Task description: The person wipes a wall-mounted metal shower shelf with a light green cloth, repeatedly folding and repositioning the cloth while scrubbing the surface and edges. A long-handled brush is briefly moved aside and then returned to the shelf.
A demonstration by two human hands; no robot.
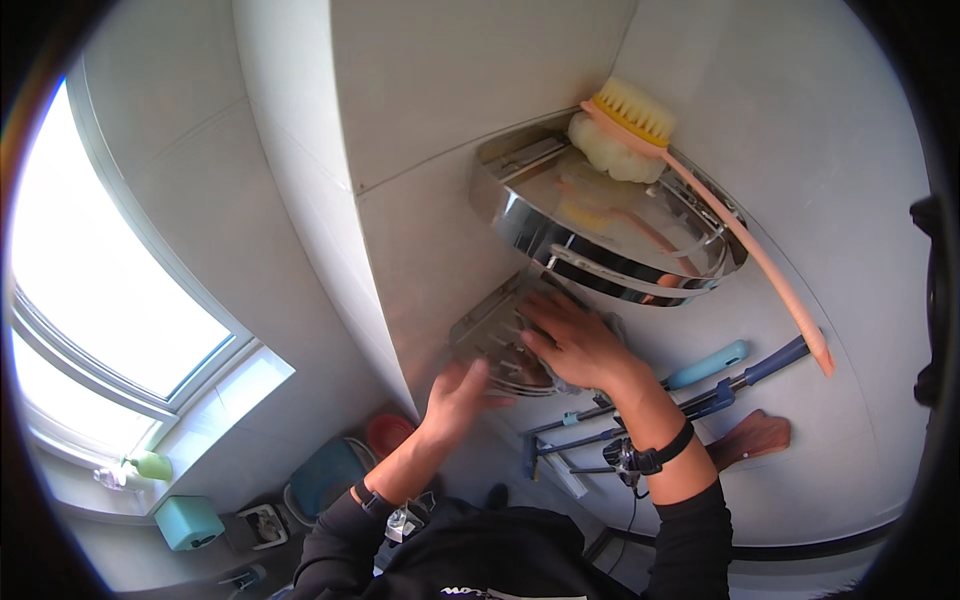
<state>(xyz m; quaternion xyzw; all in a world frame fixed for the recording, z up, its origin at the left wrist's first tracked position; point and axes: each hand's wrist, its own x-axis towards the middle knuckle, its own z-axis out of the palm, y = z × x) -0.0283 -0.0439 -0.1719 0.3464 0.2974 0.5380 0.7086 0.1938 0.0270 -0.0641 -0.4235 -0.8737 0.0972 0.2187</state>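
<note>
A mirrored metal corner shelf (525, 225) is fixed to the walls in front of me, with a second, lower corner shelf (480, 326) beneath it. My right hand (577, 341) reaches over the lower shelf, its fingertips blurred under the upper one. Some greyish, crumpled material (616, 324) shows beside that hand; whether it is gripped is unclear. My left hand (454, 394), slightly blurred, hovers by the lower shelf's left front edge with thumb and fingers apart and nothing in it. On the upper shelf rests a long-handled bath brush (750, 244) with yellow bristles and a whitish mesh puff (619, 154).
Long-handled cleaning tools, one with a light-blue grip (709, 364), lean at the right wall near a brown object (757, 439). Down left are a red basin (390, 433), a teal bin (189, 523) and a green bottle (152, 465) on the windowsill (247, 382).
</note>
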